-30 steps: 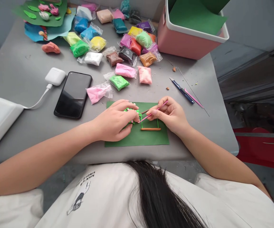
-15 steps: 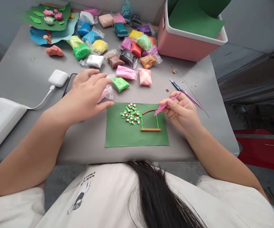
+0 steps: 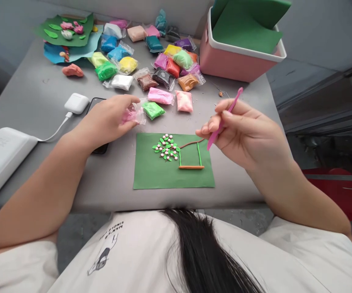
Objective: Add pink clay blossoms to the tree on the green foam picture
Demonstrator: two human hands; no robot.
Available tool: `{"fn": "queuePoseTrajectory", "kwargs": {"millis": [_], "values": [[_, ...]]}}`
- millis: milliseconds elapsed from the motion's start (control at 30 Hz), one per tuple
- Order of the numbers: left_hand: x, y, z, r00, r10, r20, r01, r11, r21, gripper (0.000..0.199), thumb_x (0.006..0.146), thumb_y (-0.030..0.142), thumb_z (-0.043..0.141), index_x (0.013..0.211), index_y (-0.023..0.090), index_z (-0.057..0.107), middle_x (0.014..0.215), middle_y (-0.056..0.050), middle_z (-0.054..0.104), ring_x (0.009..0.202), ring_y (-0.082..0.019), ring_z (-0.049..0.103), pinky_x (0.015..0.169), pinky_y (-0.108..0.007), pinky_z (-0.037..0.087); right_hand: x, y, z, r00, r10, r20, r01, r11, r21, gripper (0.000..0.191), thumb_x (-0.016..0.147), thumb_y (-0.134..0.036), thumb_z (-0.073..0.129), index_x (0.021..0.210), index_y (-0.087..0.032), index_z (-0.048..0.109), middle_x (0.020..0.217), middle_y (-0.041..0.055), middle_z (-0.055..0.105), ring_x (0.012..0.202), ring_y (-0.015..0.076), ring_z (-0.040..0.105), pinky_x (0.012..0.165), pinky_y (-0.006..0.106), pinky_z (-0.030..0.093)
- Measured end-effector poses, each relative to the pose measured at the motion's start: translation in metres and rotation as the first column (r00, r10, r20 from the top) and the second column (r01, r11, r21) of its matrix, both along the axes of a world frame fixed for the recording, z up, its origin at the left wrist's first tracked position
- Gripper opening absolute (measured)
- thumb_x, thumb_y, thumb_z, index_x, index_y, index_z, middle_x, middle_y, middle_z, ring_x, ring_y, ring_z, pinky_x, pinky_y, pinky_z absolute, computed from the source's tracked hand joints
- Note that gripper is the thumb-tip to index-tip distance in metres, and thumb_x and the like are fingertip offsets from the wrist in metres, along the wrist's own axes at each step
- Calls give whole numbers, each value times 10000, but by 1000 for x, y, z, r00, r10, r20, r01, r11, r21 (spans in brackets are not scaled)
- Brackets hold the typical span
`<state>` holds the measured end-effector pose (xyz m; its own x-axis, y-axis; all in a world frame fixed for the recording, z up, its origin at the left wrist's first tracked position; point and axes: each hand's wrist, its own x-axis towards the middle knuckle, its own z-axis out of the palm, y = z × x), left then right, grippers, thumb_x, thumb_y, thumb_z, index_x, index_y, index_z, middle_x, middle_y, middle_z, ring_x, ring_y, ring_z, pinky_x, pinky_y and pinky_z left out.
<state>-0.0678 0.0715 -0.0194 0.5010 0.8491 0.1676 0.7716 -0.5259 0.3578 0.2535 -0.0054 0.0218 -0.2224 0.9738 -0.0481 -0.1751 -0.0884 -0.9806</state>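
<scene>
My left hand closes its thumb and fingers on a clear packet of pink clay, left of the green clay packet. Part of the packet is hidden by the hand. Raised over the table's right side, my right hand pinches a pink clay modelling tool, tilted with its lower tip near the card's upper right corner. The dark green card lies between my hands. On it are clay leaves with small pale pink balls, a brown branch, two green strands and an orange-brown bar.
Several coloured clay packets lie across the back. A pink bin with green sheets stands at the back right. Left are a white power bank, a cabled earphone case and a dark phone. Finished clay pictures lie back left.
My left hand has come down and closed on the pink clay packet. My right hand has risen and moved right, turning the pink tool more upright.
</scene>
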Motion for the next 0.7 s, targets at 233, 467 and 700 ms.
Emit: {"fn": "queuePoseTrajectory", "kwargs": {"millis": [233, 467, 700], "values": [[9, -18, 12, 978, -116, 172, 118, 993, -4, 420, 1010, 324, 557, 1406, 187, 526, 1148, -70, 718, 851, -194, 613, 780, -320, 494, -50, 40, 33, 995, -9, 101, -19, 961, 276, 266, 997, -76, 581, 821, -224, 716, 573, -92, 477, 507, 48, 484, 602, 229, 483], [17, -15, -3, 959, -193, 207, 191, 981, 28, 678, 834, 774, 722, 1200, 217, 599, 871, -27, 643, 683, -201, 539, 626, -339, 424, -82, 78, -6, 912, 172, 373, -291, 912, 290, 382, 805, -396, 938, 782, -236, 592, 689, -65, 558, 620, 91, 490, 610, 262, 498], [21, -15, -11, 896, -247, 368, 200, 966, 160, 713, 772, 943, 615, 965, 256, 619, 762, -4, 589, 639, -179, 478, 603, -337, 394, -70, 54, -6, 837, -12, 547, -382, 703, 600, 178, 946, -355, 778, 863, -213, 710, 743, -21, 601, 663, 104, 513, 604, 278, 440]]}}
